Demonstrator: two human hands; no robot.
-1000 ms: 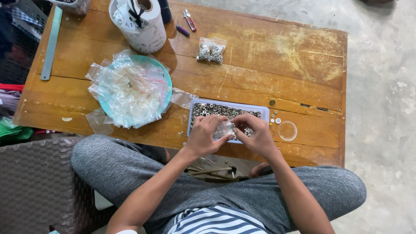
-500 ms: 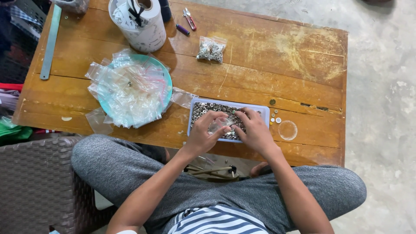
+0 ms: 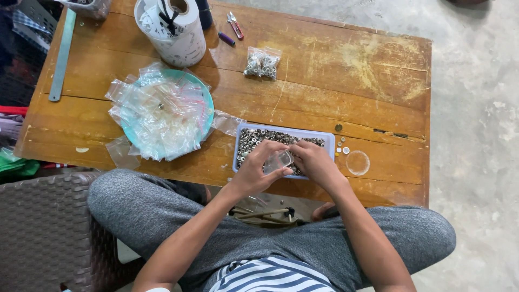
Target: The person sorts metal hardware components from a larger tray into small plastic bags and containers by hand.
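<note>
Both hands hold a small clear plastic bag [image 3: 279, 160] over the shallow grey tray of small metal rings [image 3: 281, 135], at the near edge of the worn wooden desk [image 3: 324, 70].

Filling appears under way: the left hand [image 3: 257, 170] pinches the bag closed-fingered; the right hand [image 3: 313, 162] curls at its mouth. Next, rings need feeding in carefully. The bag's contents and right fingertips are hard to make out.

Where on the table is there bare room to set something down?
Freest is the right half of the table, between the small filled bag and the right edge. A smaller bare strip lies between the ruler and the plate of empty bags. It is crowded at the tray, both hands and the loose bits.
</note>
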